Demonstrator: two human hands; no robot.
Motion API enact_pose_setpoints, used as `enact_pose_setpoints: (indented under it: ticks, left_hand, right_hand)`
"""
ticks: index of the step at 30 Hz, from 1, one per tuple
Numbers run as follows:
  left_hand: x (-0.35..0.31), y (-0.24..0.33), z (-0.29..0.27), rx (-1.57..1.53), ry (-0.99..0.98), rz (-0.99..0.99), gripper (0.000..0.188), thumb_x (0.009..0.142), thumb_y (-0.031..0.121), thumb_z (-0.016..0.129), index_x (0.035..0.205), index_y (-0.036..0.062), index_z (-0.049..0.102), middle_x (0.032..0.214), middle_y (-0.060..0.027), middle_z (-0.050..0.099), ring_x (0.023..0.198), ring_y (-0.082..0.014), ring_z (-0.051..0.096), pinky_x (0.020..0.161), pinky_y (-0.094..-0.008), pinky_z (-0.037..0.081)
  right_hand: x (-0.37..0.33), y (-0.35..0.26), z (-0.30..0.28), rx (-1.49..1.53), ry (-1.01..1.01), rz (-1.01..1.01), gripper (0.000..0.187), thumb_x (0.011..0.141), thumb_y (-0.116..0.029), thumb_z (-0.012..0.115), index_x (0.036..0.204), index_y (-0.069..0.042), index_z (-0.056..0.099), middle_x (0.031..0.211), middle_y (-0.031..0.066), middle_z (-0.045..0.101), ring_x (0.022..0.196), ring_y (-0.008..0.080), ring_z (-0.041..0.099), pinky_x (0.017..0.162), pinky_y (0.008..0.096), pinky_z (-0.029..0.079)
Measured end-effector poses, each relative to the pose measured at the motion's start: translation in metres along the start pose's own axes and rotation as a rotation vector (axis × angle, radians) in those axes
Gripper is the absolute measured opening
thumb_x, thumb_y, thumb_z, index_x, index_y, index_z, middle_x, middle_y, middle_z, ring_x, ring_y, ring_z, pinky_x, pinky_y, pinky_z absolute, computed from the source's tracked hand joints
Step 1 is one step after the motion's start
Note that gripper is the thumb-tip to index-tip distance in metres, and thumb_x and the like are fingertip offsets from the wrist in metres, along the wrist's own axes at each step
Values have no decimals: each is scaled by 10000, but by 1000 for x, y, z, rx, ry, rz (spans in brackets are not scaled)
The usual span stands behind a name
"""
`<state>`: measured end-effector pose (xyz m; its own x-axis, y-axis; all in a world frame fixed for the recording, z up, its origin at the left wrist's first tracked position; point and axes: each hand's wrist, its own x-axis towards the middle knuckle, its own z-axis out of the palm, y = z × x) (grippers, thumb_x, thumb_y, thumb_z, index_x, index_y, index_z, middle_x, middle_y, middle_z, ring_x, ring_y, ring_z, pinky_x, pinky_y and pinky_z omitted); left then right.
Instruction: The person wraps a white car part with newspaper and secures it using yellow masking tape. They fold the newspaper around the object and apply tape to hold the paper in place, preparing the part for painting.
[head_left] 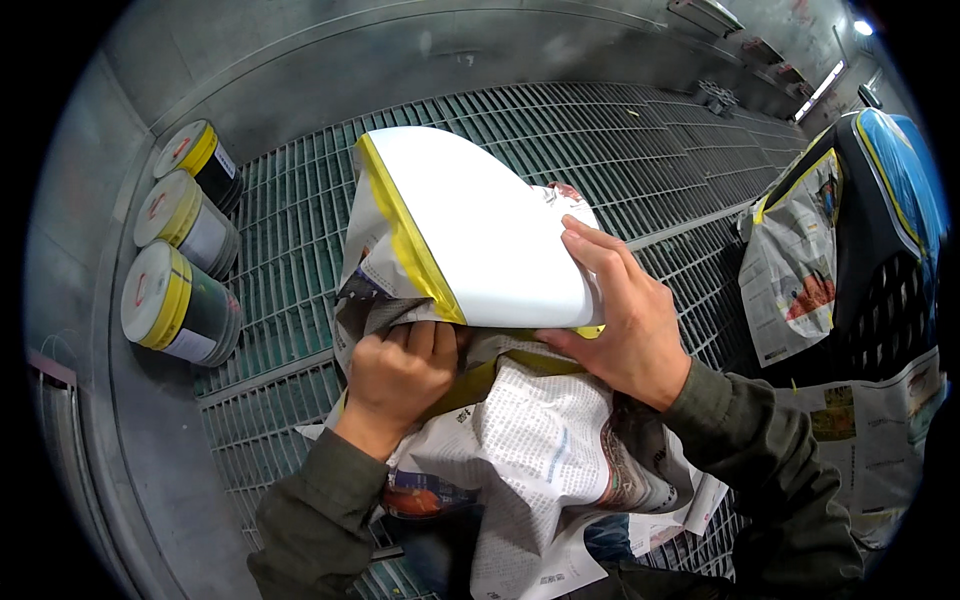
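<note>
In front of me is a smooth white curved panel (pixel 480 230), its kind not plain from here. Yellow masking tape (pixel 408 245) runs down its left edge, with newspaper (pixel 545 425) fixed along it and bunched beneath the panel. My left hand (pixel 402 372) is closed at the panel's lower left corner, its curled fingers on the newspaper just under the tape; the fingertips are hidden. With the thumb at the lower edge and the fingers over the right side, my right hand (pixel 630 315) grips the panel. Whatever supports the panel is hidden by newspaper.
Three lidded buckets with yellow bands, including a near bucket (pixel 185 305), stand along the left wall. Metal grating (pixel 290 240) forms the floor. To the right is a dark part (pixel 880 250) masked with newspaper, yellow tape and blue film. A grey wall (pixel 400 60) closes the far side.
</note>
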<state>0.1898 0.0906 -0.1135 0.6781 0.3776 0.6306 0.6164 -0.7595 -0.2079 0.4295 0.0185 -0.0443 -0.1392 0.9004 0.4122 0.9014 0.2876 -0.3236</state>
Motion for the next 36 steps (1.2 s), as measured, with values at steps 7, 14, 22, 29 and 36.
enact_pose_setpoints:
  ticks: [7, 14, 22, 29, 36]
  left_hand:
    - [1, 2, -1, 21, 25, 9, 82, 804, 165, 692, 814, 91, 658, 800, -7, 617, 575, -129, 623, 448, -291, 447]
    - [2, -9, -7, -11, 96, 50, 50, 778, 102, 674, 801, 92, 631, 805, -15, 589, 615, -149, 593, 480, -294, 406]
    - [8, -18, -8, 37, 178, 80, 134, 765, 122, 681, 718, 95, 558, 739, -23, 489, 688, -173, 517, 585, -330, 373]
    - [0, -31, -26, -182, 56, -228, 403, 771, 346, 854, 770, 71, 559, 732, -39, 446, 702, -229, 476, 609, -366, 380]
    - [-14, -21, -32, -306, -128, -481, 367, 736, 243, 886, 896, -2, 666, 817, -126, 653, 712, -296, 660, 606, -396, 541]
  right_hand:
    - [-1, 1, 1, -2, 41, -26, 854, 655, -197, 925, 1368, -34, 485, 1435, 168, 542, 1083, 318, 698, 825, 380, 616]
    - [-2, 1, 3, 13, 54, -36, 866, 657, -189, 931, 1373, -25, 472, 1443, 174, 542, 1099, 316, 696, 851, 387, 616]
    - [-2, 2, 5, 7, 56, -37, 886, 653, -189, 935, 1388, -20, 469, 1443, 190, 541, 1120, 335, 689, 881, 391, 615]
    - [-2, 4, 3, 1, 43, -34, 893, 655, -194, 940, 1388, -11, 462, 1444, 206, 529, 1122, 345, 686, 887, 395, 620]
    - [0, 4, 5, 14, 45, -49, 903, 647, -197, 946, 1382, -8, 457, 1441, 209, 531, 1140, 349, 680, 898, 398, 616]
